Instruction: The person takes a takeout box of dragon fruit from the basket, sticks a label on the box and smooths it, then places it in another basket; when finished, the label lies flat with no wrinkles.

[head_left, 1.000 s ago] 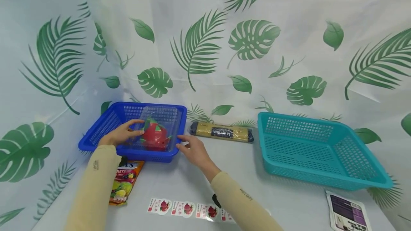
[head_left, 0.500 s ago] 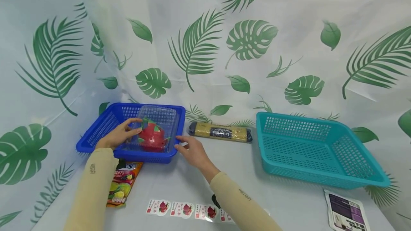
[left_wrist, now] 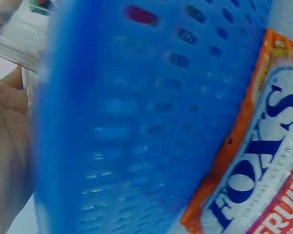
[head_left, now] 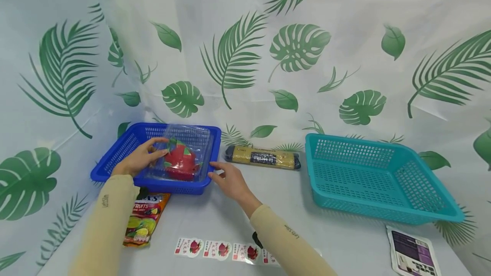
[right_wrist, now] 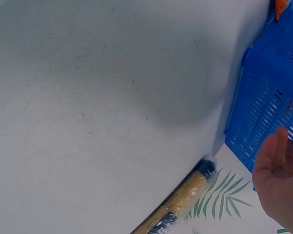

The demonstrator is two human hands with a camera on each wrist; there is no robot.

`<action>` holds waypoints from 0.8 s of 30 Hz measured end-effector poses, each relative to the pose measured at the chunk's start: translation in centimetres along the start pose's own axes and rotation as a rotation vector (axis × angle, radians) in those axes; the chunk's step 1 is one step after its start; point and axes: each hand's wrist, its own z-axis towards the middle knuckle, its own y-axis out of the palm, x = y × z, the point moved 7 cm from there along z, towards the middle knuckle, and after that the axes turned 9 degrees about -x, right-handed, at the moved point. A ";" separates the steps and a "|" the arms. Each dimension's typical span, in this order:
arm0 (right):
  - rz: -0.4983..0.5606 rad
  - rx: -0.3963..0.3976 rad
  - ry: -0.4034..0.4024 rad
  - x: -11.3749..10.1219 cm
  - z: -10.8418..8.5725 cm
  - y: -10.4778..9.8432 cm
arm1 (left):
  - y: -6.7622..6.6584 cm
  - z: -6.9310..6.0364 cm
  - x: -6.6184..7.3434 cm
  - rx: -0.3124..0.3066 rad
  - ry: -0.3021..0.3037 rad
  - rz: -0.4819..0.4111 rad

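Observation:
A clear plastic box (head_left: 201,142) sits tilted in the blue basket (head_left: 172,187), with a red dragon fruit (head_left: 182,162) with green tips showing through it. My left hand (head_left: 137,157) holds the box's left edge, thumb and forefinger against the fruit's side. In the left wrist view, part of that hand (left_wrist: 9,146) shows behind the blurred basket wall, beside a clear corner of the box. At the basket's right rim, my right hand (head_left: 232,180) has finger and thumb on the edge. The right wrist view shows this hand (right_wrist: 278,178) with fingers curled against the basket's side.
An orange candy bag (head_left: 145,220) lies before the blue basket. A spaghetti pack (head_left: 262,157) lies behind, left of a teal basket (head_left: 383,208). Several dragon fruit stickers (head_left: 216,250) lie at the front, and a purple-and-white pouch (head_left: 414,252) at the right.
My left hand has shifted slightly left, and the far left corner of the clear box has moved a little left with it. The right hand stays at the basket rim.

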 end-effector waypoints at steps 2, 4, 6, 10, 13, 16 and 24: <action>-0.003 0.000 -0.004 0.0 0.0 0.0 | -0.3 -0.2 0.6 0.008 0.015 0.015; -0.005 0.000 -0.007 0.0 0.0 0.0 | -0.8 -0.3 1.1 0.015 0.037 0.013; -0.006 0.000 -0.014 0.1 0.1 0.0 | -1.4 -0.5 1.8 0.036 0.058 0.004; -0.006 0.002 -0.037 0.0 0.0 0.0 | -2.4 -0.6 3.5 0.078 0.115 -0.004; 0.018 -0.014 -0.046 0.1 -0.1 0.0 | -2.7 -0.6 5.1 0.098 0.148 -0.012; 0.073 -0.053 -0.043 0.3 -0.3 0.0 | -2.7 -0.3 6.5 0.101 0.167 -0.027; 0.135 -0.127 -0.051 1.3 -0.5 0.4 | -1.5 0.5 9.6 0.068 0.214 -0.067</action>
